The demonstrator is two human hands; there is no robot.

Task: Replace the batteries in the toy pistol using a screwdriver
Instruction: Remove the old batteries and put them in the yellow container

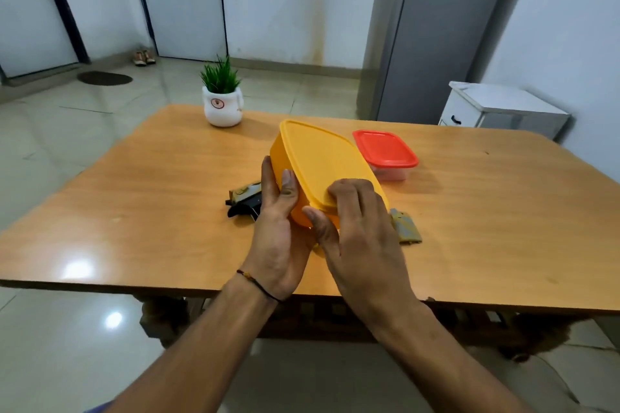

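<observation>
A yellow lidded box (322, 161) is tilted up above the wooden table (151, 178). My left hand (278, 231) holds its left side, thumb up against the wall. My right hand (355, 228) grips the near corner, fingers curled over the lid's edge and thumb under it. The toy pistol (243, 203), black with a greenish patterned part, lies on the table just left of my left hand, partly hidden by it. A greenish patterned piece (407, 228) lies to the right of my right hand. No screwdriver or batteries are visible.
A clear box with a red lid (385, 151) stands behind the yellow box on the right. A white pot with a green plant (222, 100) stands at the table's far edge. A grey fridge (436, 30) and a white cabinet (496, 111) stand beyond the table.
</observation>
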